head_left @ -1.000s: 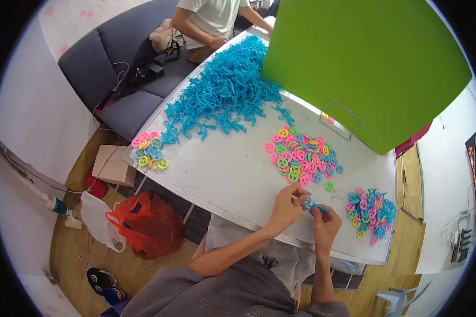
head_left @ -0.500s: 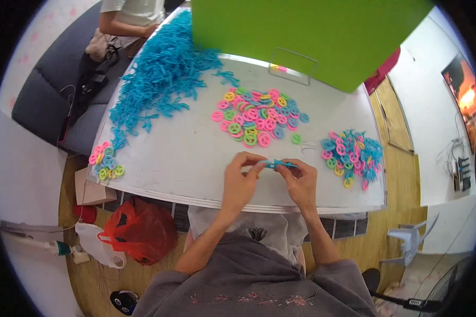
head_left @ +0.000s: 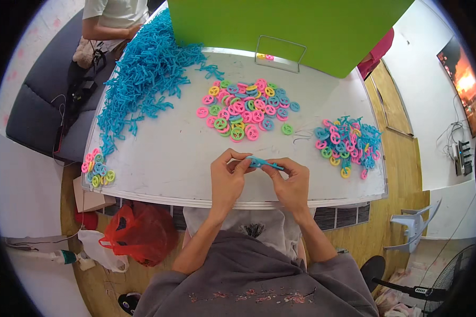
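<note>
While I look down from the head view, I log the following. Left hand (head_left: 228, 177): fingers pinched shut on one end of a small blue plastic piece (head_left: 263, 163). Right hand (head_left: 292, 182): fingers closed on the other end of the same piece. Blue plastic piece: held between both hands just above the near edge of the white counter (head_left: 158, 164), not resting on it. Centre of counter: loose pile of pink, green, yellow and blue rings (head_left: 244, 108), well apart from the hands. Right side: smaller heap of mixed rings and blue pieces (head_left: 348, 144). Far left: large mound of blue plastic pieces (head_left: 145, 79). Near left corner: small cluster of rings (head_left: 96, 168). Far edge: green board (head_left: 296, 26) standing behind a wire stand (head_left: 277, 53). Floor, left of me: red plastic bag (head_left: 137, 232).
</note>
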`<action>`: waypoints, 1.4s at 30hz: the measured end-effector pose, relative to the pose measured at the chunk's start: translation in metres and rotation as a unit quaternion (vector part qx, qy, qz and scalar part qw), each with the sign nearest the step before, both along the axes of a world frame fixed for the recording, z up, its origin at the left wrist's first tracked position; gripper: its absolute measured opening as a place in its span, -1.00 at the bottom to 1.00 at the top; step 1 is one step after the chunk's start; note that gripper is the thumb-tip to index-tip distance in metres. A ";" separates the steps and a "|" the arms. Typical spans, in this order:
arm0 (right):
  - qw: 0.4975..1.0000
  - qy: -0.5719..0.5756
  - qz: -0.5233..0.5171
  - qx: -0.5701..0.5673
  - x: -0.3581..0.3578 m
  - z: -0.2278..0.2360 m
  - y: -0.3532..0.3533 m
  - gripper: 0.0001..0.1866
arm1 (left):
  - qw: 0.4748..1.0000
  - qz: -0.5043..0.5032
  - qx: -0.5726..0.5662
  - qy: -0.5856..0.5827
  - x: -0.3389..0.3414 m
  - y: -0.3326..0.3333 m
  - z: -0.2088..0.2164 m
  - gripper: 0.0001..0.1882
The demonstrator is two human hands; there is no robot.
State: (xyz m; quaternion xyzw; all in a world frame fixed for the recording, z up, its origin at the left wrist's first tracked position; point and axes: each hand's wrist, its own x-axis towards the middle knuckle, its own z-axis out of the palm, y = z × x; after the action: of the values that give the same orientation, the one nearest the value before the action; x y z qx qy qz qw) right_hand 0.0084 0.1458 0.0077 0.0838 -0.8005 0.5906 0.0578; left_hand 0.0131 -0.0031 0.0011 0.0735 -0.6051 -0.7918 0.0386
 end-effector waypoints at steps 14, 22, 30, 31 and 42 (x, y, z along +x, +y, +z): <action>0.955 -0.189 0.033 -0.227 -0.009 -0.007 0.005 -0.80 | 0.998 0.046 0.025 0.045 0.001 0.015 -0.018 -0.95; 0.983 -0.077 -0.058 -0.157 0.001 -0.009 -0.008 -0.84 | 0.996 0.040 -0.063 0.045 0.002 0.012 -0.013 -0.95; 0.999 -0.032 0.020 -0.035 -0.004 -0.002 0.010 -0.88 | 0.997 -0.033 -0.044 0.063 0.004 0.001 0.001 -0.82; 0.999 -0.031 0.025 -0.036 -0.004 0.005 0.016 -0.88 | 0.996 -0.059 -0.044 0.047 0.005 -0.005 -0.003 -0.80; 0.986 0.055 0.141 -0.068 -0.006 0.008 0.051 -0.77 | 0.948 -0.255 0.134 -0.132 -0.003 0.023 0.013 -0.77</action>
State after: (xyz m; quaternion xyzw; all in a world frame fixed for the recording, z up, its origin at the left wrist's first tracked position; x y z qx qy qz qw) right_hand 0.0022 0.1968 0.0162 0.2243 -0.7339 0.6408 0.0233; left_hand 0.0098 0.0194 0.0138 0.0257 -0.4915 -0.8323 -0.2551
